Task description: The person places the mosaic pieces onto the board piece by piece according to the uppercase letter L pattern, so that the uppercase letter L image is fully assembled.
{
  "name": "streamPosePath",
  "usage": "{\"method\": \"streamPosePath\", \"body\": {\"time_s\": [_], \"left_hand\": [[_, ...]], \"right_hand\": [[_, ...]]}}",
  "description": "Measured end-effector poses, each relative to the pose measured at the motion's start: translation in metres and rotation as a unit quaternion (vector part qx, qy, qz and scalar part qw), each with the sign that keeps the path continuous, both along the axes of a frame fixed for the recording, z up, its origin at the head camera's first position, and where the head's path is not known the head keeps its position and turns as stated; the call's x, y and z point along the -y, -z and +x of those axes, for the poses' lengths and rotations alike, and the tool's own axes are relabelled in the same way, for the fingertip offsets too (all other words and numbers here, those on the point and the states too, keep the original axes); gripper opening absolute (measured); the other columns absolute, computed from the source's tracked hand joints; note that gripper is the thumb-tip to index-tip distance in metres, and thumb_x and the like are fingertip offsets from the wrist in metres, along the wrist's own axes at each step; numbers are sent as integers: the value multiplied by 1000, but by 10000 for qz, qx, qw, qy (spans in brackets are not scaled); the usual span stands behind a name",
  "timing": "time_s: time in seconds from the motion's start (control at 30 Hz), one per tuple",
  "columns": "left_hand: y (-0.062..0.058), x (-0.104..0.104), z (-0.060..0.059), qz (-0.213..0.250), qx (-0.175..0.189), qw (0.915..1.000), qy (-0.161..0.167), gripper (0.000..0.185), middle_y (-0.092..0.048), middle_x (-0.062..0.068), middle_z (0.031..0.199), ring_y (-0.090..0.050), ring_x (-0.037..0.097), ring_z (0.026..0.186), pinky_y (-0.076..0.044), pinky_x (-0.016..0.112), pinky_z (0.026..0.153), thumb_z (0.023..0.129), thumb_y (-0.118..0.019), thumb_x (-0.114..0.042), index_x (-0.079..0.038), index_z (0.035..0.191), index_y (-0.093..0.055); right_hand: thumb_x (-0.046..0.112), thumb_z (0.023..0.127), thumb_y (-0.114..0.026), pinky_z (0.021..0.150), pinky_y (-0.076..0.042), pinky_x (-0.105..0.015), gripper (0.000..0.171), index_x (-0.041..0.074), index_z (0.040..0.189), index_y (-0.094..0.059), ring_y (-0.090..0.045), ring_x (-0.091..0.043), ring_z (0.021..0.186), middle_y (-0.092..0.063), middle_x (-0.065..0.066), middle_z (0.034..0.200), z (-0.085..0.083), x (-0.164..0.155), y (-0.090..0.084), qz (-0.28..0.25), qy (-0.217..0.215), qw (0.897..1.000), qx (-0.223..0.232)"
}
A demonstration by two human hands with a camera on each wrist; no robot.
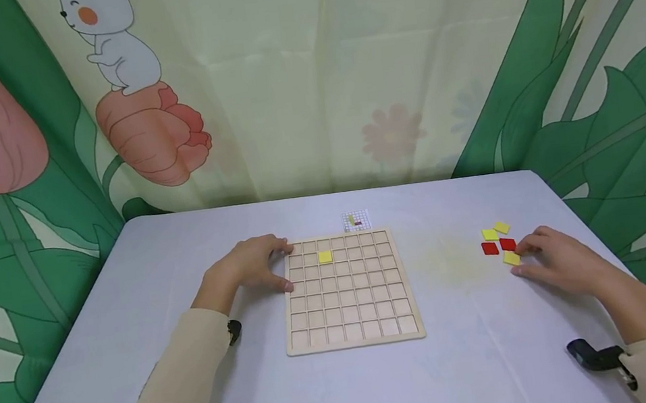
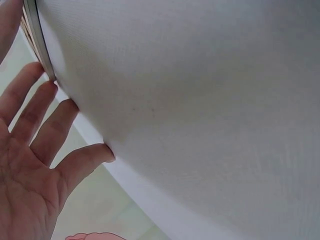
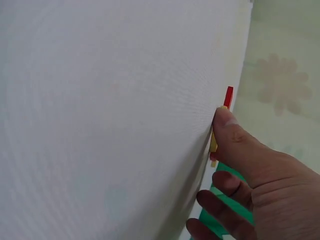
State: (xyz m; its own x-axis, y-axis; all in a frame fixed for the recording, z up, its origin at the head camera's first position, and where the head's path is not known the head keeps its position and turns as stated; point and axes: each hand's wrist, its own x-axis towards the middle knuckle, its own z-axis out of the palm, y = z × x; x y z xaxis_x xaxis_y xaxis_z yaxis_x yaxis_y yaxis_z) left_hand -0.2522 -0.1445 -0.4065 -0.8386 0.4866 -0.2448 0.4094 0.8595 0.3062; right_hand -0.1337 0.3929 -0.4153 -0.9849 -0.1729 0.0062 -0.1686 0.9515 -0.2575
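A wooden grid board [image 1: 353,334] lies mid-table with one yellow tile [image 1: 325,256] set in a cell near its far-left corner. My left hand [image 1: 270,266] rests at the board's left edge, fingers at the far corner and thumb on the side. In the left wrist view that left hand [image 2: 35,150] has straight, spread fingers touching the table beside the board's rim [image 2: 37,40]. My right hand [image 1: 520,258] pinches a yellow tile [image 1: 511,258] at the near end of a small cluster. The right wrist view shows my thumb [image 3: 227,125] on that yellow tile [image 3: 213,145], a red tile [image 3: 228,96] just beyond.
The cluster right of the board holds two more yellow tiles [image 1: 490,234] [image 1: 501,227] and two red tiles [image 1: 490,248] [image 1: 508,244]. A small pattern card [image 1: 356,220] lies beyond the board. The pale table [image 1: 201,394] ends at a flowered curtain [image 1: 315,93].
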Motion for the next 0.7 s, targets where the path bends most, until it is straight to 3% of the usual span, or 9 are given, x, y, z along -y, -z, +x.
{"method": "streamPosePath", "body": {"time_s": [0.17,0.43,0.7], "left_hand": [[1,0,-1,8,30,10000,-8,89,-44,-2,143,-38,25,132,-32,47,108,58,-82,-59,-27,135,-53],[-4,-1,1,101,13,9999,15,87,-46,-1,141,-40,25,131,-33,47,107,58,-83,-56,-25,134,-54],[-3,-2,0,116,6,9999,-59,87,-48,0,139,-41,26,130,-33,47,107,57,-85,-54,-23,132,-56]], "right_hand": [[28,77,-78,85,-48,-58,33,6,98,-67,-53,-34,97,-56,-11,99,-1,3,-1,-40,-109,9999,19],[25,78,-77,89,-45,-59,29,5,96,-66,-50,-38,103,-53,-16,108,-4,7,-4,-138,-227,9996,83],[19,79,-77,84,-46,-57,21,14,96,-64,-45,-30,103,-50,-9,108,-8,15,-12,-373,-562,9968,-433]]}}
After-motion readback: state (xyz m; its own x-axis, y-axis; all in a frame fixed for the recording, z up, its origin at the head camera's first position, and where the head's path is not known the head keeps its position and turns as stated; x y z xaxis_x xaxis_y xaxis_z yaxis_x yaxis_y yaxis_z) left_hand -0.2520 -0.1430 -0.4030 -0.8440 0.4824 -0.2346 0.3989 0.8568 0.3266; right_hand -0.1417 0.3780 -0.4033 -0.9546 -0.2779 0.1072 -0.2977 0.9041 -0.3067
